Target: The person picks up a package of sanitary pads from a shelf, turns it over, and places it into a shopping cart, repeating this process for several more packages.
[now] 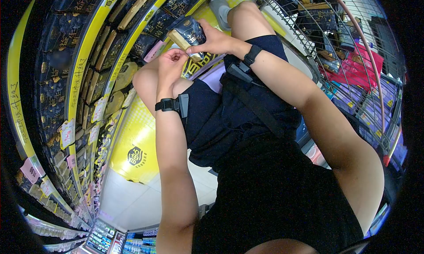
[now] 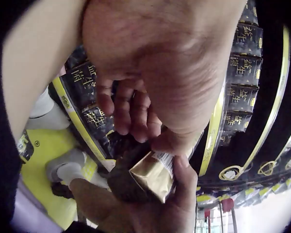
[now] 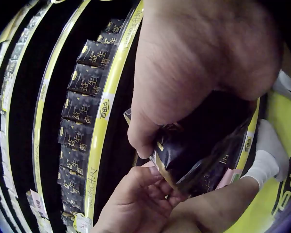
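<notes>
A black packet (image 1: 189,30) with gold sides and gold print is held up before the shelves. My right hand (image 1: 215,40) grips it, thumb on the near side and the other fingers around its far side. At its lower corner is my left hand (image 1: 169,67), whose thumb and forefinger pinch the edge while the other fingers curl inward. The left wrist view shows a white label with dark stripes (image 2: 164,160) on the gold side (image 2: 153,178), right by the two thumbs. Seen from the right wrist, the left thumb (image 3: 144,174) lies at the packet's gold edge.
Shelves with yellow price rails (image 1: 79,73) hold rows of similar black packets (image 3: 80,107) on the left. A wire shopping cart (image 1: 353,42) with dark packs and a pink-red bag (image 1: 360,66) stands at the right. Yellow printed matting (image 1: 134,143) covers part of the floor.
</notes>
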The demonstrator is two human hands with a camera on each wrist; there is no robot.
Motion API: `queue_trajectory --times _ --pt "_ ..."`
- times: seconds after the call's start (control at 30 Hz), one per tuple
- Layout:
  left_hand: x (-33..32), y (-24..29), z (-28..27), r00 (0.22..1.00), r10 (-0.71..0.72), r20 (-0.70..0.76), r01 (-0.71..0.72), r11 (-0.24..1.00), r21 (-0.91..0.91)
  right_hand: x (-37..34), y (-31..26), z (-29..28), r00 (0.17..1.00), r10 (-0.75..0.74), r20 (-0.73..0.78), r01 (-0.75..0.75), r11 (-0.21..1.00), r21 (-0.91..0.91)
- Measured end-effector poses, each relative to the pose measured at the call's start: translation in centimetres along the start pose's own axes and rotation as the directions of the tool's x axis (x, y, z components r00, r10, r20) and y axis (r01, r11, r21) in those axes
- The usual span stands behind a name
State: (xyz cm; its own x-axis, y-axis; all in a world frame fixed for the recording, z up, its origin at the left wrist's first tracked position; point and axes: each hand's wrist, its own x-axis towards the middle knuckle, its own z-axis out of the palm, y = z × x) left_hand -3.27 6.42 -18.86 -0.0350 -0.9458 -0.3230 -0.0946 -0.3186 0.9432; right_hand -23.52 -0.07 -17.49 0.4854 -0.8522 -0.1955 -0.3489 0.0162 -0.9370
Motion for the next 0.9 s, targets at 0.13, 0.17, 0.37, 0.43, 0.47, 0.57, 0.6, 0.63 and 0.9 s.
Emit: queue_trajectory --times 0.13,0.17,0.37,0.43,0.47,0.57,0.6,0.63,0.9 --pt "0.0 -0.2 -0.2 1.0 -0.011 0.0 0.011 1.0 0.027 -0.2 -0.5 -0.1 0.999 -0.042 0.008 0.042 0.999 0.009" --pt "0.0 0.0 -0.1 1.0 -0.009 0.0 0.009 1.0 0.018 -0.3 -0.8 -0.1 1.0 -0.004 0.018 0.004 0.999 0.049" --pt "0.3 -0.6 -0.4 0.999 0.034 0.032 -0.029 0.985 -0.17 -0.2 -1.2 -0.3 0.991 0.123 0.047 -0.13 0.967 0.219" --pt "0.2 0.2 -0.4 0.999 0.039 0.029 -0.032 0.976 -0.216 0.1 -0.6 -0.1 0.99 0.133 0.053 -0.141 0.962 0.234" --pt "0.1 0.4 -0.4 0.998 0.042 0.039 -0.032 0.977 -0.212 0.1 -0.6 -0.1 0.99 0.13 0.05 -0.138 0.959 0.246" --pt "0.0 0.9 -0.3 0.997 0.055 0.057 -0.043 0.98 -0.195 0.1 -0.6 0.0 0.991 0.127 0.041 -0.134 0.959 0.25" --pt "0.0 0.9 -0.3 0.996 0.063 0.057 -0.051 0.981 -0.185 0.0 -0.6 -0.1 0.991 0.131 0.04 -0.136 0.963 0.233" --pt "0.0 0.9 -0.3 0.996 0.071 0.057 -0.06 0.983 -0.175 0.0 -0.7 -0.2 0.99 0.134 0.038 -0.139 0.967 0.216" --pt "-0.1 0.0 -0.6 0.998 -0.011 0.057 0.016 0.996 -0.089 0.0 -0.2 0.0 0.992 -0.12 0.044 0.115 0.987 0.111"
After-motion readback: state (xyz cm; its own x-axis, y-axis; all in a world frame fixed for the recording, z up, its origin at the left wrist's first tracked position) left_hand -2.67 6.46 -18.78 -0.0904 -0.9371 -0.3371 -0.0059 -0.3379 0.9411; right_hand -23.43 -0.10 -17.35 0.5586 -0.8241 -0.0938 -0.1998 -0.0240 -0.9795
